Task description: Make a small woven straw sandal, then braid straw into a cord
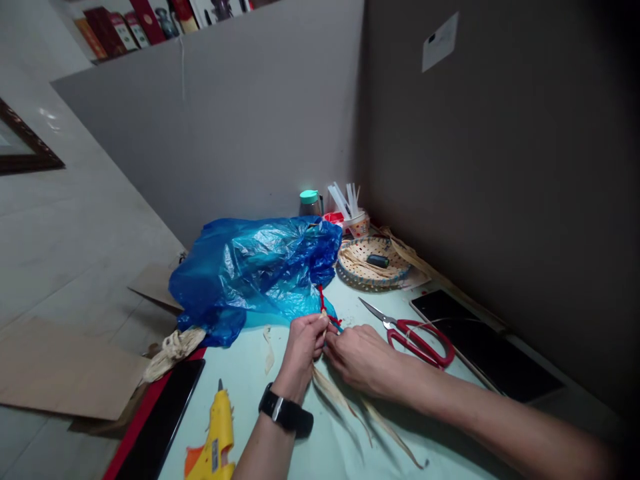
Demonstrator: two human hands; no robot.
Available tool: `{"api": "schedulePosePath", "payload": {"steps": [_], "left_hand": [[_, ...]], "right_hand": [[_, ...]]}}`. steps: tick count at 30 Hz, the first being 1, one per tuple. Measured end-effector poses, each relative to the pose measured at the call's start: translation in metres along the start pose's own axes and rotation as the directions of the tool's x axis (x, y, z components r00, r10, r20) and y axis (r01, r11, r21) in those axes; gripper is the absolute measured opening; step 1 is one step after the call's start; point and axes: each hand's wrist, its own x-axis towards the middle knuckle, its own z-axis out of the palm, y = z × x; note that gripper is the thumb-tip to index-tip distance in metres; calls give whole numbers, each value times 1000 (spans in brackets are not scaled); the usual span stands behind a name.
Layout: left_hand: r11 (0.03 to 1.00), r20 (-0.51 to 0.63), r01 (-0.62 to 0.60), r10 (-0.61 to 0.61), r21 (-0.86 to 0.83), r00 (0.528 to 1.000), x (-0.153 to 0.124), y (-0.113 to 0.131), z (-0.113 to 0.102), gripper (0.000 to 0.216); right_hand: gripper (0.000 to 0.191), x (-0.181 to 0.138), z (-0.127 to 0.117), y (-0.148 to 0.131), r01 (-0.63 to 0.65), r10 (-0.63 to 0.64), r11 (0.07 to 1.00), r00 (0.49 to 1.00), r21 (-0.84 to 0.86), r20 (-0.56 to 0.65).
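Looking in from afar through the head camera, I see my two hands meet at the near middle of a pale green tabletop (250, 407). My left hand (306, 339), with a black watch (287, 412) at the wrist, has its thumb and forefinger pressed together, pinching pale straw strands (331, 392) whose loose ends trail toward the near side. My right hand (361, 355) is just beside it, fingers curled in toward the same spot; I cannot tell exactly what they grip. A red twisted piece (321, 298) pokes out on the far side of the left fingertips, and a bit of blue shows between the hands.

Far left of the hands lies a crumpled blue plastic bag (250, 260). To the right, near my right forearm, red-handled scissors (419, 339) rest with blades parted, and beyond them a dark-screened tablet (480, 347). On the far right sits a shallow woven basket (350, 277) holding more straw and a dark cylinder (377, 261), with a cup of white sticks (358, 225) and a green-lidded jar (309, 200) behind. A yellow glue gun (218, 427) lies at the near left, and a bundle of pale cord (175, 350) beside the bag.
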Motion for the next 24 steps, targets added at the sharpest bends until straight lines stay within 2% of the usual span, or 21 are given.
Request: {"api": "schedulePosePath", "payload": {"steps": [3, 5, 11, 18, 24], "left_hand": [[996, 55, 33, -28, -88, 998, 2, 2, -2, 29], [990, 95, 49, -37, -130, 995, 2, 2, -2, 30], [979, 156, 75, -45, -189, 987, 2, 0, -4, 27], [963, 195, 134, -88, -236, 977, 4, 3, -8, 16], [955, 212, 131, -75, -266, 974, 3, 7, -8, 21]], "right_hand": [[38, 4, -16, 7, -19, 20, 1000, 999, 18, -51], [41, 7, -21, 12, -35, 38, 998, 996, 47, -79], [24, 11, -12, 23, -38, 59, 981, 993, 193, -103], [26, 10, -11, 17, 12, 27, 921, 995, 390, -93], [25, 20, -6, 22, 19, 10, 877, 998, 480, -57]]}}
